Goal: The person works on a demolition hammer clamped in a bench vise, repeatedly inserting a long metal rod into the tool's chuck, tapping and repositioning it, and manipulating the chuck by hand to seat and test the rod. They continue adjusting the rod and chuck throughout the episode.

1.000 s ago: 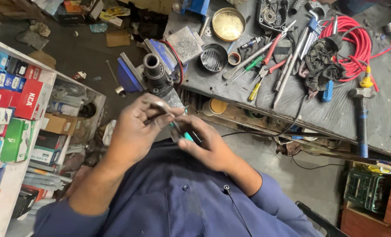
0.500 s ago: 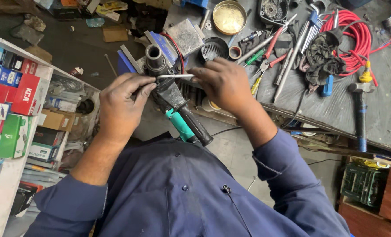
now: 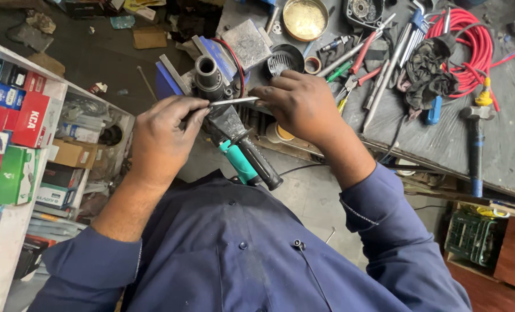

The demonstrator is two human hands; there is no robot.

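A power tool [image 3: 234, 136] with a dark body, a teal section and a black side handle lies at the bench's near edge, its round metal nose [image 3: 206, 70] pointing up. My left hand [image 3: 163, 138] pinches one end of a thin metal rod [image 3: 231, 101] held level across the tool. My right hand [image 3: 301, 107] grips the rod's other end and rests against the tool's body. Both hands sit just above the tool, in front of my blue shirt.
The grey workbench [image 3: 442, 141] carries a coil of red cable [image 3: 471, 43], a hammer [image 3: 476, 138], pliers, spanners, a black rag and a round brass tin [image 3: 305, 18]. Shelves of coloured boxes [image 3: 14, 133] stand at the left. A green crate [image 3: 471, 237] sits at the lower right.
My hands rose from near my chest to the tool at the bench edge. The power tool came into view, and the thin rod now spans between both hands across it.
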